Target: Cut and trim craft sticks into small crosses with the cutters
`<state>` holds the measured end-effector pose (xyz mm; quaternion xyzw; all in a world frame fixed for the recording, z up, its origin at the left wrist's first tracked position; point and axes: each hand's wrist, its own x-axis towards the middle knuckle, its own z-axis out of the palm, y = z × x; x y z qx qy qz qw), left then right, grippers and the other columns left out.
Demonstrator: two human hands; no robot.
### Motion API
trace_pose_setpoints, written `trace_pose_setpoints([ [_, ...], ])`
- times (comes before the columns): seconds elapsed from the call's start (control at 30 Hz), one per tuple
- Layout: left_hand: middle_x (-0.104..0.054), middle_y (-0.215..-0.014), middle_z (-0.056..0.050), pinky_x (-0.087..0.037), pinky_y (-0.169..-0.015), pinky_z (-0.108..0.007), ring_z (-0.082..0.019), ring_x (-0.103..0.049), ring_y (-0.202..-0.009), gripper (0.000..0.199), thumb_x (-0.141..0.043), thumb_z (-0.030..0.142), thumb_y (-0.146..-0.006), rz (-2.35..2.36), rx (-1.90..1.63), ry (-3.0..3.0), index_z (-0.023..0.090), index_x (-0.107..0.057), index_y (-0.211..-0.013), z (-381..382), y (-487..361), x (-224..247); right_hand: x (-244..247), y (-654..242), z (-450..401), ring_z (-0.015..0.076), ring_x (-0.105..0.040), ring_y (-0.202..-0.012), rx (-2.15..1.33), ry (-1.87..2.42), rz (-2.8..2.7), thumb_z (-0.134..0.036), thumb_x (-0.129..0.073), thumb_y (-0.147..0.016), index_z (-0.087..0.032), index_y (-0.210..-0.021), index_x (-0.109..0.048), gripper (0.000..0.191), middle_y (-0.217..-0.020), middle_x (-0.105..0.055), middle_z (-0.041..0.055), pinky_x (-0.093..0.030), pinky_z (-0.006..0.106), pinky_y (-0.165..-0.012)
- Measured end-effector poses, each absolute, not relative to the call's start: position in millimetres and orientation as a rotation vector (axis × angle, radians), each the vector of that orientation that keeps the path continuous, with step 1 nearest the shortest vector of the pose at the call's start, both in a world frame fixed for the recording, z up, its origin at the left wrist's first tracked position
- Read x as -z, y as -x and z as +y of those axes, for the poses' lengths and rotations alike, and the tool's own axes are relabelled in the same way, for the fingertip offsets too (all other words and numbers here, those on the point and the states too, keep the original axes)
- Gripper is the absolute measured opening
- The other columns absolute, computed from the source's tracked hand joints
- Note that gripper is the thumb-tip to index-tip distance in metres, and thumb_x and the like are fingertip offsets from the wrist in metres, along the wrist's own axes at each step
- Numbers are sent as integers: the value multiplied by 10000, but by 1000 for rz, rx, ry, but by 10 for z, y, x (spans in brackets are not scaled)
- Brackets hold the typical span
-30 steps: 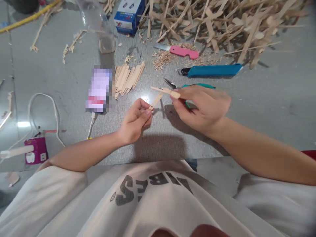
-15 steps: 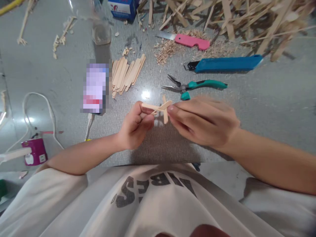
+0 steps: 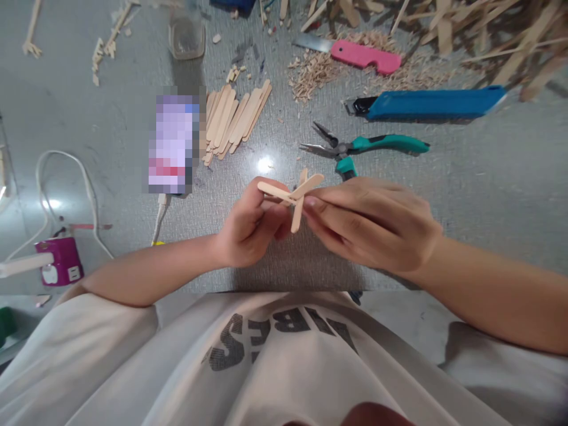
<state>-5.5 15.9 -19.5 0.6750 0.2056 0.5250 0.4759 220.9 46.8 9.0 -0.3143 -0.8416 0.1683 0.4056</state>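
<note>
Head view: left hand (image 3: 246,231) and right hand (image 3: 375,223), both curled closed, pinch pale, round-ended wooden sticks (image 3: 307,185) crossing at angles.

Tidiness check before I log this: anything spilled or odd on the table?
Yes: wood shavings lie strewn around the pink knife, like an unswept spill, and its blade is exposed. The pliers rest with jaws parted. The crossed sticks between left hand and right hand show no plain damage.
</note>
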Motion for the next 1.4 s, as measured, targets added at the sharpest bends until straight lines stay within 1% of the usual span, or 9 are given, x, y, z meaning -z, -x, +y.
trace_pose_setpoints([
  [0.1,-595,-793,78,-467,-539,-122,-32,-563,-578,250,-421,118,-1208,496,-1276,-1639,238,-510,-1408,155,52,194,-80,-2226,503,150,-768,-682,-158,509,-2214,-116,-871,-959,-316,-1012,-770,230,-968,-891,-6,-673,297,-611],
  [0.2,-592,-803,73,-450,-521,-112,-29,-570,-585,223,-427,142,-1216,482,-1281,-1637,245,-509,-1396,157,42,198,-49,-2229,516,179,-811,-763,-195,496,-2225,-132,-871,-965,-317,-1108,-789,248,-1013,-895,17,-707,314,-679],
  [0.3,-589,-789,73,-470,-542,-110,-25,-559,-581,176,-441,146,-1216,495,-1297,-1650,227,-525,-1348,164,33,206,-6,-2188,505,182,-810,-742,-251,539,-2155,-120,-848,-973,-311,-1156,-785,271,-972,-884,7,-704,316,-688],
  [0.47,-599,-756,76,-489,-564,-124,-23,-577,-568,118,-460,141,-1208,525,-1322,-1710,209,-536,-1269,180,49,215,16,-2124,497,187,-809,-734,-252,530,-2115,-68,-806,-969,-229,-1191,-755,279,-933,-866,27,-680,305,-674],
  [0.6,-619,-762,70,-478,-550,-125,-21,-597,-565,102,-469,139,-1203,531,-1311,-1734,211,-540,-1193,190,76,219,5,-2129,484,184,-814,-759,-296,550,-2126,-87,-810,-982,-272,-1179,-752,276,-949,-863,18,-676,298,-684],
  [0.93,-607,-794,66,-493,-554,-132,-35,-606,-598,117,-446,154,-1214,505,-1295,-1702,241,-521,-1190,180,71,221,-3,-2153,459,203,-796,-761,-311,536,-2133,-56,-816,-967,-229,-1212,-768,304,-970,-853,55,-671,323,-715],
  [1.13,-591,-788,84,-439,-514,-122,-30,-581,-567,94,-475,178,-1213,489,-1305,-1606,262,-490,-1254,154,44,257,24,-2129,457,190,-819,-760,-351,576,-2081,-122,-786,-1000,-331,-1234,-765,314,-964,-858,-3,-692,313,-681],
  [1.3,-585,-767,90,-433,-503,-112,-30,-579,-553,47,-489,222,-1215,539,-1298,-1601,263,-474,-1198,128,36,295,73,-2118,453,205,-838,-770,-380,591,-2095,-129,-778,-999,-355,-1256,-745,344,-982,-874,-3,-708,332,-687],
  [1.4,-595,-751,94,-445,-508,-114,-33,-581,-540,73,-508,226,-1205,571,-1279,-1614,265,-461,-1167,113,58,313,100,-2107,454,197,-831,-758,-357,567,-2062,-112,-803,-973,-318,-1210,-756,318,-959,-869,0,-697,316,-670],
])
